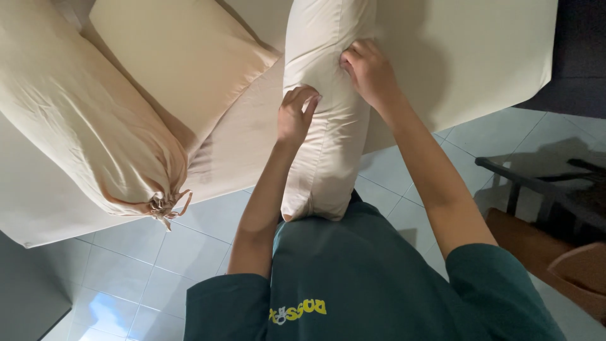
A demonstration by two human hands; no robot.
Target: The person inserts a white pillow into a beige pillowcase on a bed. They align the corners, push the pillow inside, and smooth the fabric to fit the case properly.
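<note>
Bed (480,57) fills upper frame; its near edge runs diagonally from lower left up to right. Tiled floor (158,252) open below edge, lower left and centre right. Dark rack (536,183) at right edge narrows room there.

Pillow (325,107) stands on end at frame centre, top past upper edge, bottom against person's green shirt (366,278).

Left hand (295,115) on pillow's left side, fingers curled, pinching cover. Right hand (369,71) higher, on right side, fingers bent, gripping fabric.

Bolster (82,120) with tied end upper left, second pillow (183,57) beside it.
</note>
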